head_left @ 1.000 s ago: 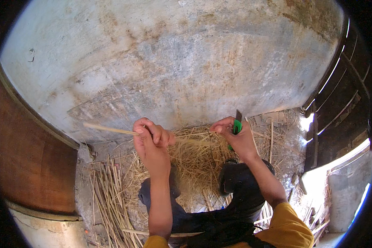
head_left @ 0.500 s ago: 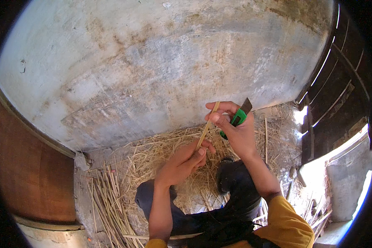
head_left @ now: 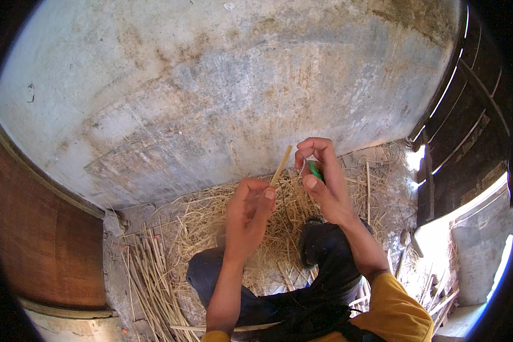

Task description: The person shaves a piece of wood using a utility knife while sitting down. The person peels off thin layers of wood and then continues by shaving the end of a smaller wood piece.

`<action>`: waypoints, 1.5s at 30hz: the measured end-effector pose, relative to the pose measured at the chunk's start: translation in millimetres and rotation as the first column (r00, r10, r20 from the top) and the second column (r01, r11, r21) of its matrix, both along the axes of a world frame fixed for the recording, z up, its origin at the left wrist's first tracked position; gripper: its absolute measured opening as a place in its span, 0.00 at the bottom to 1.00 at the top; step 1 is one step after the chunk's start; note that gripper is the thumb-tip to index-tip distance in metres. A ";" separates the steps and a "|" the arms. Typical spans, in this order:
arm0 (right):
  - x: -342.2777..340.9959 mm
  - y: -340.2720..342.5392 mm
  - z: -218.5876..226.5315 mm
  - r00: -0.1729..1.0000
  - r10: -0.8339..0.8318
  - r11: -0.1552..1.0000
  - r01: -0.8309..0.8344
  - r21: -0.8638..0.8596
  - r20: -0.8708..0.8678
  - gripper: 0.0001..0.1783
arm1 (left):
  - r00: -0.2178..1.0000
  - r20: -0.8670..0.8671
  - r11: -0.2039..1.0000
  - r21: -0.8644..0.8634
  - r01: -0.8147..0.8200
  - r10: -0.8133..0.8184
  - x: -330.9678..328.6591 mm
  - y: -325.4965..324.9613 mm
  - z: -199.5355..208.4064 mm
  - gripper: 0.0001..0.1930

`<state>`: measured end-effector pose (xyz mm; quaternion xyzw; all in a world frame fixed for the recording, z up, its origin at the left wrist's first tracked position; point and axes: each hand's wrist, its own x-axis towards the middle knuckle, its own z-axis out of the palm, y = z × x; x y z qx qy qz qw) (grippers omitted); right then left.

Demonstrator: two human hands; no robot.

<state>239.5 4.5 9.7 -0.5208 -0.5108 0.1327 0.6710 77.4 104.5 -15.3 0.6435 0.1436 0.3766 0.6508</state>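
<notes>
My left hand pinches the lower end of a short, flat, pale yellow strip, which looks like split bamboo. The strip points up and slightly right, its upper end free. Just right of it is my right hand, fingers curled around a green-handled knife. Only part of the green handle shows; the blade is hidden by the hand. A small gap separates the right fingertips from the strip.
Below my hands, pale shavings cover the floor around my dark-trousered legs. A bundle of long thin strips lies at the left. A stained wall rises ahead, a brown wooden panel stands left, and dark slats stand right.
My right hand has let go of the strip's upper end and turned, so the knife blade is out of sight. My left hand has rotated more upright, still holding the strip.
</notes>
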 end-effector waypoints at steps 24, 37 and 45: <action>3.6 -4.2 -5.1 0.908 -0.135 0.989 0.148 -0.001 0.396 0.18 | 0.996 -0.052 0.993 0.103 -0.065 0.070 4.4 -17.4 8.2 0.10; -5.3 -8.5 1.4 0.771 -0.203 0.965 0.262 -0.010 0.603 0.19 | 0.997 -0.026 0.988 0.140 -0.069 0.074 7.1 -17.0 -3.8 0.13; -9.8 -8.1 -4.7 0.723 -0.319 0.936 0.341 0.084 0.613 0.23 | 0.995 -0.088 0.999 -0.009 -0.038 0.037 6.0 -25.1 4.9 0.17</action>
